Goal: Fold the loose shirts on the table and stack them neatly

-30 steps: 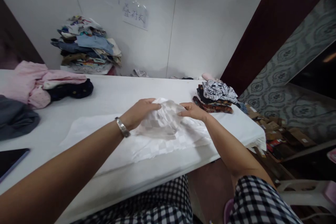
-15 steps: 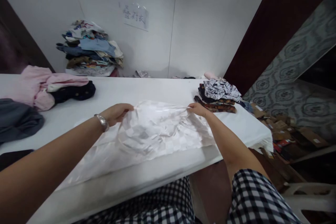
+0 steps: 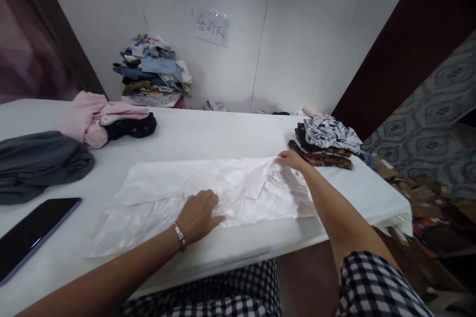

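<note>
A thin white garment with a faint check weave lies spread flat along the front of the white table. My left hand rests palm down on its near edge, fingers stretched out on the cloth; a metal bracelet sits at the wrist. My right hand is at the garment's far right corner, fingers pinched on the fabric's edge. Right of that hand sits a small stack of folded patterned clothes.
A dark phone lies at the table's front left. A grey garment, pink clothes and a dark item lie at the left. A tall clothes pile stands by the wall. Cardboard boxes litter the floor at right.
The garment, bunched up and held in both hands a second ago, was pulled apart and now lies flat. My left hand let go and moved down to press its near edge.
</note>
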The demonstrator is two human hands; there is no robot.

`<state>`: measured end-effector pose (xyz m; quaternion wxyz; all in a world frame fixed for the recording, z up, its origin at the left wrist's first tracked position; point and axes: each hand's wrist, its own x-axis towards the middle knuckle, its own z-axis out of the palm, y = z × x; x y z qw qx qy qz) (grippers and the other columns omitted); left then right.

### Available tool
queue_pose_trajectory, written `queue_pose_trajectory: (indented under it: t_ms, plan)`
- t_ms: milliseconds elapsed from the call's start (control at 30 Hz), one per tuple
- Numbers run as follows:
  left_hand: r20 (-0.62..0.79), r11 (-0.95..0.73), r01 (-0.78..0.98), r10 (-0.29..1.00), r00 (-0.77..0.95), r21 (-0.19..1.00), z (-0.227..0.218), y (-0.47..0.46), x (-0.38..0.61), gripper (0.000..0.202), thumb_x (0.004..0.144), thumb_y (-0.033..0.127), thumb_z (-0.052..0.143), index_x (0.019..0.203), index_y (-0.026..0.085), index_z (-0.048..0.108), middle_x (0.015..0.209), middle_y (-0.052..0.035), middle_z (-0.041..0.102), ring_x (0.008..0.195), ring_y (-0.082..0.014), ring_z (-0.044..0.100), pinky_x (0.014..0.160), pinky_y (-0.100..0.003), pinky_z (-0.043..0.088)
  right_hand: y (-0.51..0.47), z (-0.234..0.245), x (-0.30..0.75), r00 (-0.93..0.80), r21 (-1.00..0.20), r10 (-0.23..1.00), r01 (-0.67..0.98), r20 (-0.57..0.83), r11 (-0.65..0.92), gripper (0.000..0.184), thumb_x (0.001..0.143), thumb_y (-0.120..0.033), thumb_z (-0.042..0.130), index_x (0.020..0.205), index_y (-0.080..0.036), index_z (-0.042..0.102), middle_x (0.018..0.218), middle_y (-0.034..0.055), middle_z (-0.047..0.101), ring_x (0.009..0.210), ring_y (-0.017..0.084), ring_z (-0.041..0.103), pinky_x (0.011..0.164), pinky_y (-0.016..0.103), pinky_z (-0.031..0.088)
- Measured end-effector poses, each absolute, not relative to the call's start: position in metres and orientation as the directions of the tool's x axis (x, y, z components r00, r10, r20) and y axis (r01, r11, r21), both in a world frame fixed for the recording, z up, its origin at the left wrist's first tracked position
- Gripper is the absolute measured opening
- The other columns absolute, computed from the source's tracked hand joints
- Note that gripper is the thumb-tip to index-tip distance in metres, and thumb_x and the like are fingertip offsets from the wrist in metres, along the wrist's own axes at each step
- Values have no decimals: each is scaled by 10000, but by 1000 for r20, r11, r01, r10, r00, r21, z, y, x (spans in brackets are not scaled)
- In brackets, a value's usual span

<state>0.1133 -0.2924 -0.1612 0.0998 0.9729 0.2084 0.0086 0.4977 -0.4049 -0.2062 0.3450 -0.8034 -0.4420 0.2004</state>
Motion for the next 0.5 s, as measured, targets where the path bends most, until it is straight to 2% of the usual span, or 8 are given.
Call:
queue_pose_trajectory:
  t_ms: [100,167,333,433,500]
  plan:
    - [-96,-836,444,437,894,322,-153,-280,108,165,820,287,468,730,185,560,861,-85,635,821,-233,577,738,-376,436,-408,-210,500,547,-728,837,569,-11,-381,305,647,-426,635,715,-136,704,601,21,620,571,136,505,538,241,379]
    - [-96,-805,469,469,878,364,-155,-268,102,178,827,291,451,742,182,563,845,-77,634,807,-220,578,736,-360,438,-409,-213,501,557,-730,830,566,-4,-383,293,645,-400,629,731,-133,711,614,31,635,573,139,515,540,243,385]
    - [16,-854,431,455,890,289,-176,-257,92,272,787,411,564,935,189,614,999,-95,640,923,-263,578,808,-401,428,-408,-220,503,573,-744,819,556,20,-371,270,641,-365,603,726,-131,705,620,39,646,583,147,527,552,248,399]
    - [1,-870,414,430,903,269,-174,-264,96,202,831,351,492,813,202,628,929,-89,643,888,-263,581,774,-402,420,-407,-223,504,576,-749,817,556,33,-361,279,646,-377,584,713,-132,699,616,36,641,582,148,526,551,250,399]
    - [-3,-838,430,456,890,337,-161,-270,99,245,843,341,446,730,200,611,849,-80,644,826,-249,582,750,-392,423,-407,-225,505,573,-749,818,560,40,-356,289,647,-388,579,710,-132,698,610,31,634,584,148,523,552,251,395]
